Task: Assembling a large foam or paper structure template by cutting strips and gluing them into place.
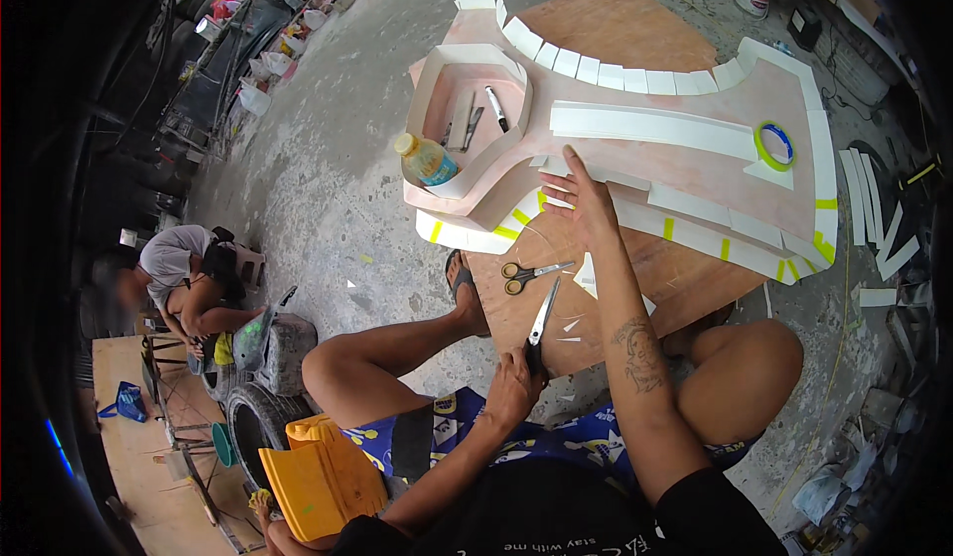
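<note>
My left hand (512, 387) grips the black handles of a large pair of scissors (542, 320), its blades pointing away from me over a brown wooden board (501, 328). My right hand (588, 204) has its fingers spread and holds nothing. It is at the near edge of a pale pink panel (685, 109) edged with white card strips and yellow tape; whether it touches the card, I cannot tell. A smaller pair of scissors (524, 275) lies on the board, beside a white card offcut (586, 276). A long white strip (650, 127) rests across the panel.
A tape roll (774, 146) sits on the panel's right. In its walled recess are a bottle (427, 159) and a marker (496, 109). Card strips (874, 208) lie on the floor at right. An orange plastic container (323, 477), a tyre (253, 422) and a crouching person (194, 283) are at left.
</note>
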Motion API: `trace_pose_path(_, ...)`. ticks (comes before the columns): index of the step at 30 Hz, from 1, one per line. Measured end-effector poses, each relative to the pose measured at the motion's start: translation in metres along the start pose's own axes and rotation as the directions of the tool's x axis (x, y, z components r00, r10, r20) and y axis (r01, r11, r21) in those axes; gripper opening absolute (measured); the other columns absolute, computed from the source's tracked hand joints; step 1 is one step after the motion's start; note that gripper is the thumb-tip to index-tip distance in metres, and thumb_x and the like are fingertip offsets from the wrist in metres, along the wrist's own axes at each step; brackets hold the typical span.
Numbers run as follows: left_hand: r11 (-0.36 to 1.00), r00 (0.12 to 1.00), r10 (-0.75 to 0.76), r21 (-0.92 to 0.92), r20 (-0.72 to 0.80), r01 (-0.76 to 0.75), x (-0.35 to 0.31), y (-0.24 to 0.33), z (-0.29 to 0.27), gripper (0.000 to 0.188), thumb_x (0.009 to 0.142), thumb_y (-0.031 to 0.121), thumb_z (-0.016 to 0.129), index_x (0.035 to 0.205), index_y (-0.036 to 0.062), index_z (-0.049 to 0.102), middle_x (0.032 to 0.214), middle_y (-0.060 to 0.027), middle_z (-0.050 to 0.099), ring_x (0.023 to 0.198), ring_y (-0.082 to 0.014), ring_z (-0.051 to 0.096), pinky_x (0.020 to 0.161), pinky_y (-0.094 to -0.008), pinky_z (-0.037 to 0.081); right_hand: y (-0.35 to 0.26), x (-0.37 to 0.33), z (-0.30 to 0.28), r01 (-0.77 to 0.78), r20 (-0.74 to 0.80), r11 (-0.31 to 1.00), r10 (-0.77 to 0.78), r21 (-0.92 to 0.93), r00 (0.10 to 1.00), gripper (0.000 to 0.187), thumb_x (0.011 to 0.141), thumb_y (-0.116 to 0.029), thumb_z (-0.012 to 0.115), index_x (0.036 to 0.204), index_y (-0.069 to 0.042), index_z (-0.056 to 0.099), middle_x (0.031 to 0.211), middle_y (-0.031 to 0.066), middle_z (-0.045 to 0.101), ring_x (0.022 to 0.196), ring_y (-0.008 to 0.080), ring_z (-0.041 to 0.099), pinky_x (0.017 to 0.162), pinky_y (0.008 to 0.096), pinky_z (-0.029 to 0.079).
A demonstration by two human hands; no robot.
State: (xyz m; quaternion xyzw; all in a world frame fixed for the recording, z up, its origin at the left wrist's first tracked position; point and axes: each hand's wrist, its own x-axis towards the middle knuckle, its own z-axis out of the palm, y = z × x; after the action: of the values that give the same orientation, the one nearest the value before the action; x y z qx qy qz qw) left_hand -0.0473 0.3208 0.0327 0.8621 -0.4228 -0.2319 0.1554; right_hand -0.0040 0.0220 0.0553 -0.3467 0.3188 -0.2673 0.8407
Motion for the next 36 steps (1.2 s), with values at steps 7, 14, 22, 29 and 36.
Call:
trace_pose_path(7, 0.994, 0.992, -0.089, -0.046, 0.091, 0.094, 0.0, -0.006, 0.004, 0.044, 0.077, 0.012, 0.071, 0.105, -0.0028, 0.04, 0.096, -0.0307, 0.057, 0.091, -0.0473, 0.059, 0.079, -0.0497, 0.05, 0.002, 0.016, 0.005, -0.084, 0.008, 0.996, 0.085, -0.019, 0.996, 0.082, 0.081, -0.056, 0.068, 0.139, -0.006, 0.037, 0.112, 0.0227, 0.064, 0.1, 0.0288, 0.063, 0.083, 0.0418, 0.053)
trace_pose_path(14, 0.987, 0.987, -0.144, -0.065, 0.07, 0.149, -0.001, -0.021, 0.005, 0.038, 0.078, 0.008, 0.066, 0.104, -0.0043, 0.041, 0.094, -0.0314, 0.059, 0.085, -0.0478, 0.061, 0.076, -0.051, 0.051, 0.005, 0.015, -0.01, -0.117, 0.038, 0.929, 0.111, 0.351, 0.993, 0.072, 0.085, -0.043, 0.068, 0.132, 0.001, 0.038, 0.111, 0.0283, 0.062, 0.097, 0.0322, 0.065, 0.081, 0.0468, 0.055)
trace_pose_path(22, 0.965, 0.95, -0.213, -0.101, 0.227, 0.241, 0.002, -0.025, -0.029, 0.027, 0.078, 0.02, 0.069, 0.087, -0.0048, 0.062, 0.082, -0.0255, 0.066, 0.079, -0.041, 0.065, 0.073, -0.0451, 0.051, 0.01, 0.012, 0.002, -0.023, -0.039, 0.98, 0.031, 0.198, 0.999, 0.055, 0.085, -0.042, 0.069, 0.118, -0.003, 0.049, 0.105, 0.0212, 0.063, 0.09, 0.0274, 0.063, 0.078, 0.0429, 0.057)
trace_pose_path(29, 0.822, 0.923, -0.22, -0.45, 0.316, 0.349, -0.009, -0.013, -0.085, 0.039, 0.086, 0.03, 0.07, 0.097, -0.0067, 0.064, 0.078, -0.0126, 0.068, 0.072, -0.0147, 0.064, 0.067, -0.0301, 0.051, 0.011, 0.021, 0.021, -0.054, -0.218, 0.998, 0.062, 0.042, 0.974, 0.049, 0.079, -0.046, 0.075, 0.109, -0.01, 0.058, 0.085, 0.0049, 0.058, 0.074, 0.0136, 0.053, 0.066, 0.0326, 0.052)
trace_pose_path(36, 0.617, 0.914, -0.018, -0.715, 0.404, 0.328, 0.041, 0.0, -0.141, 0.045, 0.092, 0.03, 0.062, 0.111, -0.0109, 0.056, 0.099, -0.0149, 0.064, 0.089, -0.0237, 0.069, 0.076, -0.0316, 0.056, 0.015, 0.026, 0.023, -0.056, -0.243, 0.997, 0.069, 0.062, 0.968, 0.033, 0.077, -0.03, 0.077, 0.098, -0.01, 0.062, 0.084, 0.0021, 0.058, 0.073, 0.0111, 0.052, 0.064, 0.0291, 0.052)
